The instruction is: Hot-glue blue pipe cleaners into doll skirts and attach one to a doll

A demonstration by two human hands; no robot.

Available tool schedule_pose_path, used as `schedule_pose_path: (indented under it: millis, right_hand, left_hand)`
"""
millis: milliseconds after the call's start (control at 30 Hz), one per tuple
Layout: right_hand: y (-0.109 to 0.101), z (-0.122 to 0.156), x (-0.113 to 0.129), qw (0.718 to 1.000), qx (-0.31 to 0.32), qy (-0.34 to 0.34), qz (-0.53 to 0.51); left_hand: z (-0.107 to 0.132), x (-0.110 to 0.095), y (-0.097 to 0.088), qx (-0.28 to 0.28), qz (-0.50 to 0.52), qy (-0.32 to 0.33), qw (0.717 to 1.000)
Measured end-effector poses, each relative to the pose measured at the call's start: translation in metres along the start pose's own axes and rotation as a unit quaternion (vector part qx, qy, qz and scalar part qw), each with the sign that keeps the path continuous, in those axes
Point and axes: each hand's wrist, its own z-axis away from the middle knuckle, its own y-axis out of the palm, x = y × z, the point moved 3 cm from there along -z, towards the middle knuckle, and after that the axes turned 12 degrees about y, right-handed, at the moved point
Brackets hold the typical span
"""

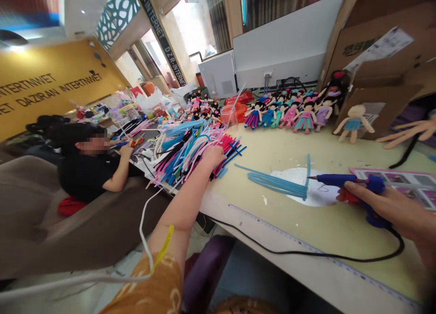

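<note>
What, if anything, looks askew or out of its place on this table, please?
One blue stem lies crosswise at the ends of the other blue stems, near the tip of the glue gun, perhaps on purpose. Also, one doll by the cardboard box has a bare head, while the grouped dolls have dark hair.

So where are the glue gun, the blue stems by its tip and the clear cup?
Glue gun (335, 180): head view, on its blue barrel.
Blue stems (279, 183): head view, midway along the row.
Clear cup (229, 117): head view, on its side.
</note>
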Motion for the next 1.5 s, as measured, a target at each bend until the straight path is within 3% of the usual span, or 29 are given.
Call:
schedule_pose_path:
  millis: [200,400,500,600,700,767,867,1000,1033,1100,1200,1333,1500]
  right_hand:
    - [0.003,-0.005,-0.007,0.999,0.003,-0.035,-0.014]
    - [0.0,0.001,-0.001,0.999,0.017,-0.033,-0.003]
    - [0.0,-0.001,-0.001,0.999,0.024,-0.042,0.001]
    - [0.002,-0.002,-0.002,0.998,0.033,-0.05,0.006]
    - [0.002,0.002,0.0,0.998,0.01,-0.056,-0.019]
    - [0.003,0.004,0.001,0.998,0.001,-0.058,-0.027]
    - [0.003,0.003,0.001,0.998,0.015,-0.057,-0.016]
    - [0.001,-0.004,-0.003,0.997,0.033,-0.06,-0.025]
    - [0.002,-0.005,-0.004,0.997,0.041,-0.059,-0.025]
    - [0.002,-0.006,-0.006,0.997,0.047,-0.06,-0.029]
    - [0.004,-0.006,-0.007,0.996,0.034,-0.059,-0.056]
    - [0.005,-0.006,-0.009,0.995,0.029,-0.036,-0.093]
    - [0.001,-0.011,-0.008,0.995,0.069,-0.058,-0.053]
  left_hand:
    - [-0.004,0.003,0.009,0.019,-0.001,-0.037,0.999]
    - [0.013,0.01,-0.015,-0.036,0.037,0.007,0.999]
    - [0.022,0.017,-0.029,-0.083,0.118,0.048,0.988]
    - [0.029,0.024,-0.039,-0.124,0.277,0.031,0.952]
    - [0.035,0.025,-0.05,-0.165,0.442,-0.008,0.881]
    - [0.039,0.018,-0.061,-0.196,0.504,0.006,0.841]
    - [0.049,0.002,-0.082,-0.283,0.478,0.049,0.83]
    - [0.062,-0.028,-0.102,-0.423,0.235,0.082,0.871]
    - [0.06,-0.039,-0.1,-0.421,0.155,0.103,0.888]
    - [0.049,-0.062,-0.087,-0.359,0.016,0.172,0.917]
    - [0.023,-0.097,-0.051,-0.237,-0.095,0.28,0.925]
    - [-0.003,-0.135,-0.007,-0.148,-0.136,0.349,0.915]
    - [-0.021,-0.161,0.022,-0.048,-0.115,0.37,0.921]
